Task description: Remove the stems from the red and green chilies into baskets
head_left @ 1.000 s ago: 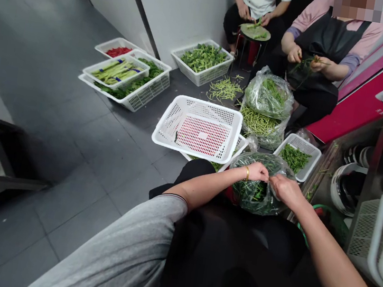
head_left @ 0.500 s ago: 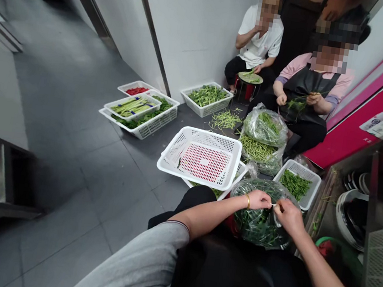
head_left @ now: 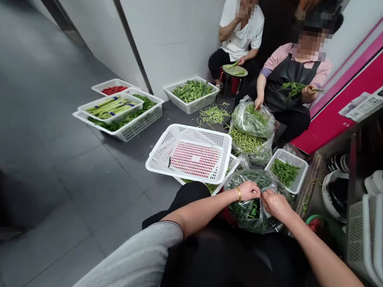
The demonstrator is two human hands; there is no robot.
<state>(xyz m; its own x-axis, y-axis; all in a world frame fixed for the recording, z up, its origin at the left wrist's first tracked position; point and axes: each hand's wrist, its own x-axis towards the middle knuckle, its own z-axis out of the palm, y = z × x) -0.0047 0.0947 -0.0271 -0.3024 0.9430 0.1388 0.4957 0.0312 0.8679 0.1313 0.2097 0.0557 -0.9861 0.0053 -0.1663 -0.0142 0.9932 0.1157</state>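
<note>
A clear plastic bag full of dark leafy greens sits right in front of my knees. Over its top, my left hand, with a gold bracelet at the wrist, is closed in a pinch on the bag's plastic. My right hand pinches the film close beside it, the fingertips of both hands nearly touching. Some green leaves show through the bag's opening below my fingers. Just left of the bag stands a white perforated basket with a small green scrap in it, stacked on another basket holding greens.
Beyond are a white basket of chopped greens, bags of stems, loose stems on the floor and several vegetable baskets. Two people sit at the back, one holding greens. A shelf with dishes stands close on my right.
My view has swung to the right. My hands have stayed at the bag's top, and the small white bit between them no longer shows. The person in the apron has lowered one hand to a bag.
</note>
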